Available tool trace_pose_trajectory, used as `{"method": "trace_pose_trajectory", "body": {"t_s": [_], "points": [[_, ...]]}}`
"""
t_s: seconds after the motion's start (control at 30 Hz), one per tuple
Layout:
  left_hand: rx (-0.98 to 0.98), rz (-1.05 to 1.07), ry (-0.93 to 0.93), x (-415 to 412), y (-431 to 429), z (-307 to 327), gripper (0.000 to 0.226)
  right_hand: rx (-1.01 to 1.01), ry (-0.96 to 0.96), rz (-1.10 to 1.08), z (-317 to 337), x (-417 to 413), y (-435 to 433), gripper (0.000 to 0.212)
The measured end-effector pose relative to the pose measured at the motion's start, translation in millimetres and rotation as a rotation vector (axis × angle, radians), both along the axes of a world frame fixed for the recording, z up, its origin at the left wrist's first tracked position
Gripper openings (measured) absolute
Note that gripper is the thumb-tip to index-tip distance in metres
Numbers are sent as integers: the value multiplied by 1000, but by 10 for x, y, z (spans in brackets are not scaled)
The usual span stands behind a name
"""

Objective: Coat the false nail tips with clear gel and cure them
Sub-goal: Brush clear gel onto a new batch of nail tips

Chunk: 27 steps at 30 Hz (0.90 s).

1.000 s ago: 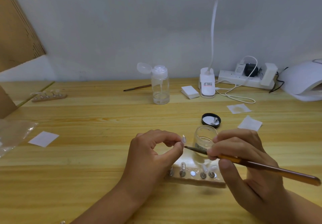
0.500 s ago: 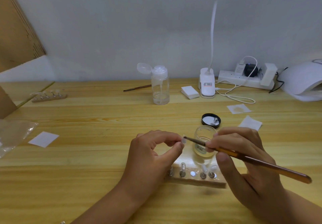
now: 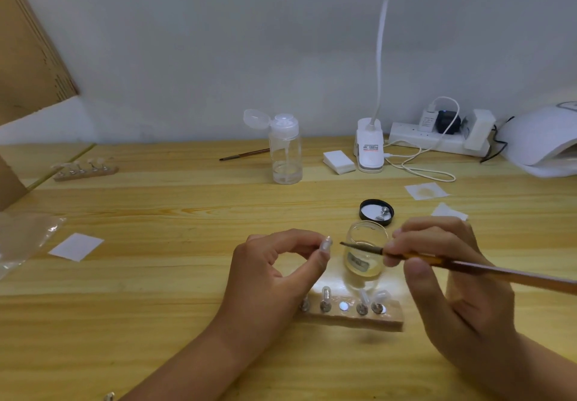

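Step in hand: coating, I'd say. One tip is getting its clear gel, and curing is looking like a later job.
Left hand [image 3: 274, 272]: it's pinching a single nail tip [image 3: 326, 243] between thumb and forefinger and holding it up off the tabletop [image 3: 156, 275].
Right hand [image 3: 443, 263]: it's gripping the brush [image 3: 468, 268] pen-style near the ferrule. The bristles are pointing toward 9 o'clock, just beside the tip and not touching it as far as I can tell.
Gel jar [image 3: 365, 254]: it's sitting open behind the brush, between the two hands. Its black lid [image 3: 376, 211] is lying at 12 o'clock from it.
Wooden holder [image 3: 352, 314]: it's lying at 6 o'clock from the jar, carrying the other tips on their pegs. There's a bare shiny spot mid-row, and I'm guessing that's this tip's home.
Cure lamp [image 3: 543, 141]: it's waiting at 2 o'clock, well apart from the hands.
Next move: I'm thinking it's closing that last gap and laying a thin, even stroke along the tip. That's calling for a steady pinch and a light touch so the gel isn't flooding the edges or getting on the fingers.
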<state>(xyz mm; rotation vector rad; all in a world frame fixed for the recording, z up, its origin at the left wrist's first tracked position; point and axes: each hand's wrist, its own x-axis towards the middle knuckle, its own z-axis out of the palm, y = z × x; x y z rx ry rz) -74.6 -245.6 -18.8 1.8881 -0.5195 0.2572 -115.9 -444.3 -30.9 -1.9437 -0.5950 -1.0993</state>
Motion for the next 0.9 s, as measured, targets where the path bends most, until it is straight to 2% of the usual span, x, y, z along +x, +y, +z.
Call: {"method": "trace_pose_trajectory", "body": {"t_s": [0.17, 0.23, 0.33, 0.47, 0.67, 0.8, 0.9], "points": [[55, -83, -23, -63, -10, 6, 4, 81, 55, -36, 14, 42, -41, 15], [94, -138, -57, -83, -20, 21, 11, 92, 77, -61, 12, 49, -57, 15], [154, -240, -95, -74, -41, 14, 5, 100, 88, -71, 15, 54, -61, 15], [235, -259, -74, -43, -50, -19, 10, 98, 88, -73, 18, 60, -54, 15], [329, -272, -54, -30, -56, -34, 3, 89, 103, -76, 28, 55, -51, 14], [359, -283, -50, -22, -50, -37, 14, 81, 97, -72, 23, 55, -52, 14], [387, -282, -46, -14, -43, -52, 9, 76, 98, -72, 19, 53, -56, 14]]}}
